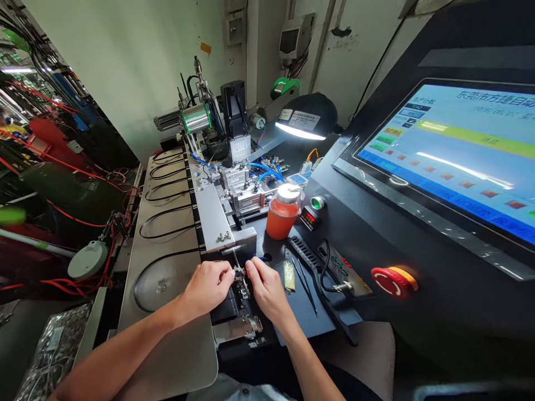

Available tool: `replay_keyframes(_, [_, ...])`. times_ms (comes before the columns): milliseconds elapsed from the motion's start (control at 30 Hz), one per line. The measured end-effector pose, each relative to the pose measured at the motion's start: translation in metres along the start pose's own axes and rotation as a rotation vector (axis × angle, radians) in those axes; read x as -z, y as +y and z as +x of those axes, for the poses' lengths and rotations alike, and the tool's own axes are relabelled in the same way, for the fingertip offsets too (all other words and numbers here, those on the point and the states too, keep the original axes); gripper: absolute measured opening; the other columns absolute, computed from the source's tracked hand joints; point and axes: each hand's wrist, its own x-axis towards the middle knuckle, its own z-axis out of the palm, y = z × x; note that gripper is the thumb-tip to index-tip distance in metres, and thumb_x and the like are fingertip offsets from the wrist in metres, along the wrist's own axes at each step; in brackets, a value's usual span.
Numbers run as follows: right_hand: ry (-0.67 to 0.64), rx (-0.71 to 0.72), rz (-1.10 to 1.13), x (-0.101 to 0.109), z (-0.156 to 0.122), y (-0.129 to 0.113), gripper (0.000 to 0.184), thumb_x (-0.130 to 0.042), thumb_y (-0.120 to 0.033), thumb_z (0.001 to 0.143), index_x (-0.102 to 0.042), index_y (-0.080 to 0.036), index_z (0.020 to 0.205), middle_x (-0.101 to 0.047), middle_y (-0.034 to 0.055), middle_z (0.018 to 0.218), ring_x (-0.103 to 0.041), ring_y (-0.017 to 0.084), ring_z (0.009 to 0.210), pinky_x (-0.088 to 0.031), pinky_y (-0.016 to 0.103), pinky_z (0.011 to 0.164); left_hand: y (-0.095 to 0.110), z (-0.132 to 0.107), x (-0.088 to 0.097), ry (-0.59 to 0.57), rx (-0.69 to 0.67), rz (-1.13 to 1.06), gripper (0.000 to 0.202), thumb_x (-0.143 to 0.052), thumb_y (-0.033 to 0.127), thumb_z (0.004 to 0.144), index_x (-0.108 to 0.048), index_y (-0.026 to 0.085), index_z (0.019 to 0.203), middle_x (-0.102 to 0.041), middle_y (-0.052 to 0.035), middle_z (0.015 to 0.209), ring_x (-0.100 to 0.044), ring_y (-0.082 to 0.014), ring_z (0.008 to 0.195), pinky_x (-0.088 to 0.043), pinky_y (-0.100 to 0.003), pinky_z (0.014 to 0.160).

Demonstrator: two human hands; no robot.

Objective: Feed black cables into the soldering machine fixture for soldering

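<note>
My left hand (208, 288) and my right hand (266, 287) meet over a small black fixture (240, 289) at the front of a conveyor track (196, 217). Both hands have their fingers pinched together around thin coloured wire ends (239, 271) at the fixture. What exactly each finger grips is too small to name beyond the wires. Black cable loops (165, 223) lie on the metal plate (167, 262) to the left of the track.
An orange bottle with a white cap (283, 211) stands behind the hands. Tweezers and a black comb-like tool (307, 262) lie to the right. A soldering machine with a solder spool (195, 117), a lamp (307, 120), a red emergency button (390, 281) and a touchscreen (455, 150) surround the work spot.
</note>
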Motion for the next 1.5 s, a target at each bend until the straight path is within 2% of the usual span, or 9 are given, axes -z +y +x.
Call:
replay_keyframes(267, [-0.013,0.023,0.155,-0.013,0.004,0.004,0.036,-0.038,-0.035,0.095,-0.029,-0.023,0.063,-0.028,-0.0064,0.057,-0.028,0.009,0.051,-0.025,0.024,0.047,-0.002,0.000,-0.003,0.017,-0.032,0.063,0.026,-0.045,0.021,0.089,-0.054,0.018,0.065,-0.055,0.0026,0.061,-0.048,-0.0112,0.058,-0.029,-0.025,0.060])
replay_keyframes(400, [0.023,-0.004,0.217,-0.017,0.003,0.007,0.036,-0.038,-0.037,0.095,-0.029,-0.023,0.062,-0.028,-0.0062,0.057,-0.028,0.009,0.050,-0.025,0.024,0.046,-0.009,-0.005,-0.008,0.153,-0.109,0.211,0.018,-0.050,0.023,0.091,-0.063,0.018,0.080,-0.064,-0.0001,0.077,-0.060,-0.0137,0.070,-0.037,-0.024,0.065])
replay_keyframes(567, [0.039,-0.009,0.224,-0.020,0.003,0.008,0.037,-0.038,-0.039,0.095,-0.030,-0.023,0.062,-0.029,-0.0059,0.056,-0.030,0.010,0.051,-0.026,0.023,0.047,-0.020,-0.011,-0.011,0.301,-0.443,0.395,0.021,-0.046,0.021,0.096,-0.065,0.024,0.104,-0.066,0.0013,0.090,-0.063,-0.0104,0.068,-0.042,-0.021,0.060])
replay_keyframes(700, [0.035,-0.028,0.234,-0.019,0.002,0.007,0.038,-0.038,-0.039,0.095,-0.030,-0.023,0.063,-0.028,-0.0061,0.057,-0.028,0.009,0.051,-0.025,0.023,0.046,-0.020,-0.014,-0.009,0.406,-0.628,0.605,0.030,-0.038,0.012,0.098,-0.066,0.021,0.105,-0.069,0.0015,0.086,-0.060,-0.0099,0.063,-0.042,-0.022,0.055])
replay_keyframes(900, [0.021,-0.081,0.284,-0.021,0.001,0.010,0.039,-0.040,-0.043,0.094,-0.029,-0.023,0.062,-0.027,-0.0066,0.057,-0.027,0.009,0.050,-0.025,0.022,0.045,-0.011,-0.012,-0.007,0.420,-0.853,0.802,0.027,-0.040,0.005,0.093,-0.067,0.009,0.094,-0.071,-0.0025,0.085,-0.053,-0.0113,0.053,-0.040,-0.026,0.047])
replay_keyframes(1100, [0.048,-0.039,0.112,0.001,0.002,0.010,0.037,-0.038,-0.034,0.097,-0.040,-0.021,0.062,-0.039,-0.0038,0.057,-0.040,0.011,0.051,-0.034,0.023,0.050,-0.016,-0.016,0.002,0.304,-0.588,0.542,0.021,-0.045,0.012,0.095,-0.063,0.020,0.104,-0.067,0.0026,0.086,-0.062,-0.0111,0.066,-0.045,-0.023,0.058])
replay_keyframes(1200, [0.035,0.146,-0.052,0.015,-0.002,0.002,0.020,-0.041,-0.020,0.095,-0.059,-0.018,0.086,-0.061,0.0035,0.076,-0.057,0.015,0.070,-0.045,0.025,0.063,-0.020,-0.018,0.009,0.208,-0.424,0.533,0.008,-0.054,0.018,0.093,-0.062,0.020,0.093,-0.065,0.0024,0.086,-0.064,-0.0135,0.071,-0.045,-0.026,0.061])
replay_keyframes(1333, [0.000,0.356,-0.176,0.018,-0.010,-0.004,0.030,-0.040,-0.005,0.089,-0.061,-0.020,0.103,-0.067,0.0070,0.091,-0.060,0.019,0.084,-0.050,0.030,0.072,-0.020,-0.018,0.013,0.148,-0.367,0.595,0.009,-0.056,0.021,0.093,-0.061,0.021,0.085,-0.063,0.0022,0.082,-0.063,-0.0155,0.072,-0.042,-0.028,0.061])
replay_keyframes(1500, [0.103,0.341,-0.193,0.017,-0.016,-0.004,0.029,-0.040,-0.002,0.087,-0.060,-0.020,0.099,-0.066,0.0066,0.088,-0.062,0.019,0.082,-0.051,0.030,0.069,-0.020,-0.017,0.012,0.137,-0.361,0.595,0.011,-0.054,0.023,0.094,-0.061,0.021,0.085,-0.063,0.0016,0.082,-0.062,-0.0152,0.073,-0.041,-0.027,0.062])
